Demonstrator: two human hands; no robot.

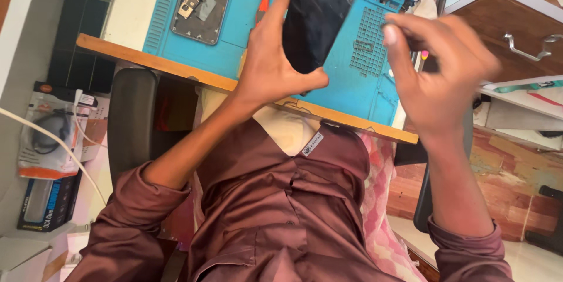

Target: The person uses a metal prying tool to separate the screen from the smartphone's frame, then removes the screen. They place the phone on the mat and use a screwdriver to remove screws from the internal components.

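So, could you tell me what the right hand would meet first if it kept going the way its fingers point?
Probably the dark phone held in the left hand, though depth is unclear.

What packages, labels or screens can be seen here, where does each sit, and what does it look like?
Phone: dark glossy screen, held in the left hand above the blue work mat.
Opened phone: on the mat, back off, grey innards showing.
Blister pack: far left, clear plastic with orange edges, a dark cable inside.
Box: below it, dark with blue lettering.
Cloth tag: small, white, at the shirt collar.
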